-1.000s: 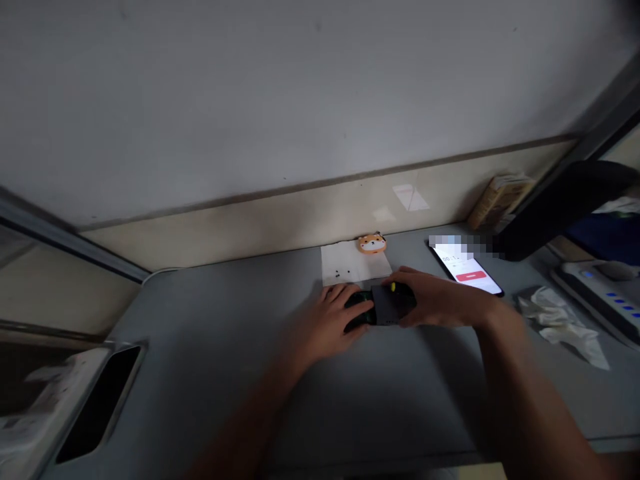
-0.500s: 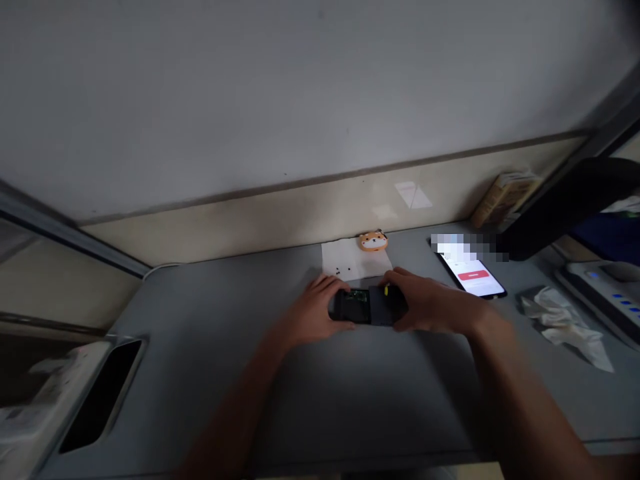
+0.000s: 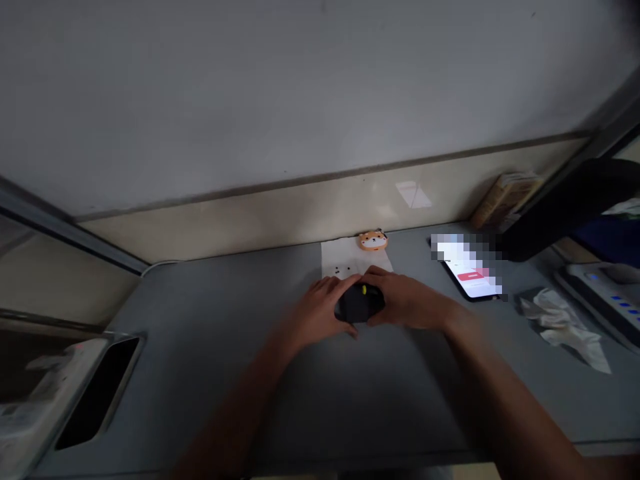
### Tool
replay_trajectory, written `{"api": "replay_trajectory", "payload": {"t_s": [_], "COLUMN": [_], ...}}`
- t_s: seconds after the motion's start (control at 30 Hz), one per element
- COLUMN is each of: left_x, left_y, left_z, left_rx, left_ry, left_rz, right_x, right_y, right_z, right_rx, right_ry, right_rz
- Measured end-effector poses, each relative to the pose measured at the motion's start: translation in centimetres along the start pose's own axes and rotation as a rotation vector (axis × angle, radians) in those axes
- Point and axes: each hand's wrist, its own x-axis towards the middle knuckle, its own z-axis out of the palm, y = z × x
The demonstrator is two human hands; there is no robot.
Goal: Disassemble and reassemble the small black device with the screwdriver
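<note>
A small black device (image 3: pixel 356 308) with a yellow button on its upper side is held between both hands above the grey desk. My left hand (image 3: pixel 323 308) is closed around its left end, thumb at the near edge and fingers over the far edge. My right hand (image 3: pixel 403 297) grips the right end the same way. The hands nearly meet along the far edge. Fingers hide both ends of the device. Just behind them, a white paper (image 3: pixel 340 252) bears several tiny dark pieces, perhaps screws. An orange and white animal-face case (image 3: pixel 373 241) sits on the paper's far right part.
To the right, a phone with a lit screen (image 3: pixel 475 283) lies on the desk (image 3: pixel 210 347). Beyond it are crumpled tissue (image 3: pixel 565 327), a power strip (image 3: pixel 607 293) and a book (image 3: pixel 505 197) against the wall. A dark-screened phone (image 3: pixel 100 393) lies at the left edge.
My right hand has moved left with the black part bearing the yellow button. That part now covers the green circuit board that showed in the other part, and the hands are closer together.
</note>
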Motion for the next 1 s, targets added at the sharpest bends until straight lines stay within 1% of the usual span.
{"api": "replay_trajectory", "payload": {"t_s": [0.07, 0.1, 0.13, 0.17, 0.2, 0.3, 0.33, 0.37, 0.43, 0.5, 0.53, 0.57, 0.67, 0.73, 0.87, 1.0], "left_x": [0.0, 0.0, 0.0, 0.0, -0.1, -0.4, -0.4, -0.5, -0.6, -0.5, -0.5, -0.5, -0.4, -0.4, -0.4, -0.3], "left_y": [0.1, 0.1, 0.2, 0.2, 0.2, 0.1, 0.1, 0.1, 0.0, 0.0, -0.1, -0.1, -0.3, -0.4, -0.5, -0.6], "left_z": [-0.1, -0.2, -0.3, -0.3, -0.4, -0.5, -0.5, -0.5, -0.5, -0.5, -0.5, -0.5, -0.5, -0.5, -0.4, -0.3], "left_rx": [0.015, 0.017, 0.018, 0.019, 0.024, 0.068, 0.086, 0.098, 0.106, 0.100, 0.096, 0.092, 0.092, 0.104, 0.137, 0.157], "left_ry": [-0.005, -0.004, -0.002, 0.000, 0.006, 0.027, 0.035, 0.046, 0.072, 0.103, 0.119, 0.135, 0.180, 0.207, 0.258, 0.271], "left_rz": [-0.005, -0.007, -0.007, -0.004, 0.001, 0.037, 0.050, 0.062, 0.088, 0.119, 0.135, 0.150, 0.185, 0.206, 0.240, 0.238], "right_x": [0.1, 0.2, 0.2, 0.2, 0.2, 0.3, 0.4, 0.4, 0.7, 1.1, 1.3, 1.6, 2.5, 2.9, 3.4, 3.6], "right_y": [0.3, 0.3, 0.4, 0.4, 0.4, 0.6, 0.8, 1.1, 1.9, 2.5, 2.7, 2.9, 3.1, 3.2, 3.4, 3.6], "right_z": [0.0, -0.1, -0.2, -0.3, -0.5, -0.9, -1.0, -1.1, -1.1, -1.0, -0.9, -0.8, -0.2, 0.2, 0.7, 1.0], "right_rx": [0.021, 0.036, 0.057, 0.084, 0.119, 0.234, 0.261, 0.279, 0.319, 0.401, 0.459, 0.523, 0.659, 0.690, 0.750, 0.738], "right_ry": [0.024, 0.053, 0.109, 0.199, 0.323, 0.805, 0.940, 1.049, 1.198, 1.285, 1.295, 1.279, 1.116, 1.039, 0.987, 0.925], "right_rz": [-0.033, -0.047, -0.060, -0.073, -0.084, -0.106, -0.104, -0.084, 0.007, 0.130, 0.182, 0.216, 0.257, 0.263, 0.247, 0.238]}}
